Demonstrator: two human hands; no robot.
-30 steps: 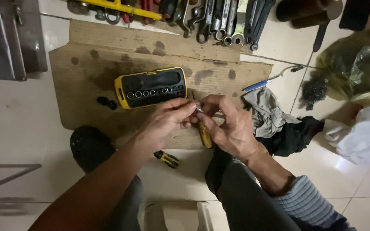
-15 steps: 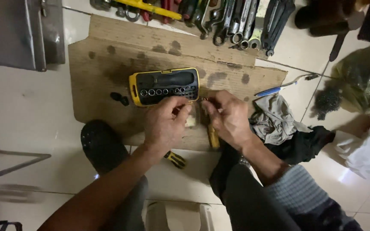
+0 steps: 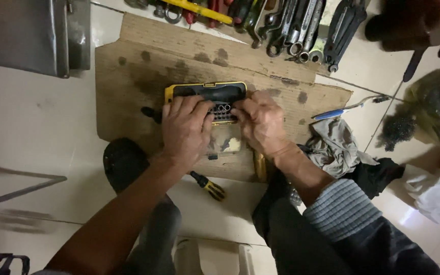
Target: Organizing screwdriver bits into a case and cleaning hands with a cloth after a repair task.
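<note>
A makeshift workshop on a tiled floor point(image 3: 36, 132) is shown: wrenches point(image 3: 301, 30) are laid in a row, stained cardboard point(image 3: 143, 76) is spread as a work mat, and rags point(image 3: 339, 147) and a screwdriver point(image 3: 207, 186) are scattered about.

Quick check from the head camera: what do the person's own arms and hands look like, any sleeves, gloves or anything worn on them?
Both hands are bare, with no gloves. I see no rings or watch. The left hand leads back along a forearm that is bare to the frame's bottom edge, with no sleeve in view. The right hand has a bare forearm up to a blue-grey, finely striped sleeve, pushed up into a bunched cuff.
</note>
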